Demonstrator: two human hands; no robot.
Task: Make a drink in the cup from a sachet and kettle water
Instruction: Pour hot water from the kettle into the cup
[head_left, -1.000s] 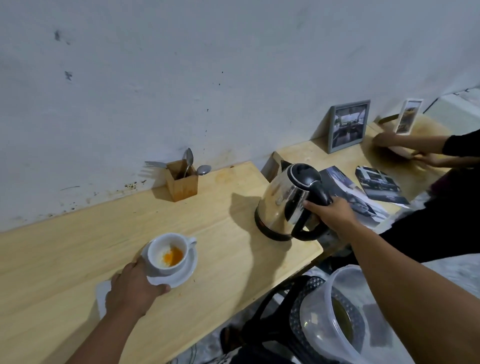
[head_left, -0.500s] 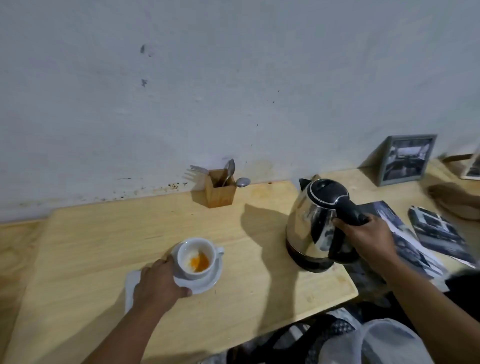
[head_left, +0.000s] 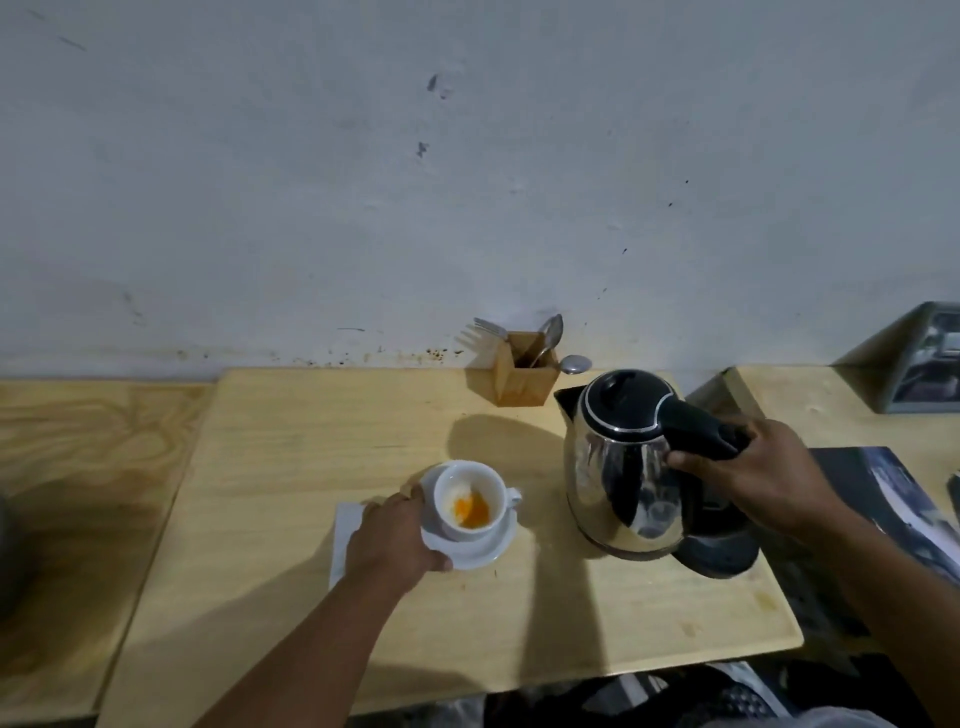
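Note:
A white cup (head_left: 470, 501) with orange powder at its bottom stands on a white saucer (head_left: 485, 548) on the wooden table (head_left: 291, 457). My left hand (head_left: 392, 540) holds the saucer's left rim. A steel kettle (head_left: 623, 467) with a black lid stands upright to the right of the cup, lifted off its black base (head_left: 719, 551). My right hand (head_left: 753, 473) grips the kettle's black handle. The spout points back and left, away from the cup. A white paper piece (head_left: 345, 535) lies under my left hand.
A wooden holder (head_left: 524, 376) with a spoon and a fork stands against the wall behind the kettle. A framed picture (head_left: 930, 364) and a magazine (head_left: 878, 499) are at the right. The table's front edge is close to me.
My view has swung left. The kettle has come off its base and moved closer to the cup. My left hand keeps hold of the saucer.

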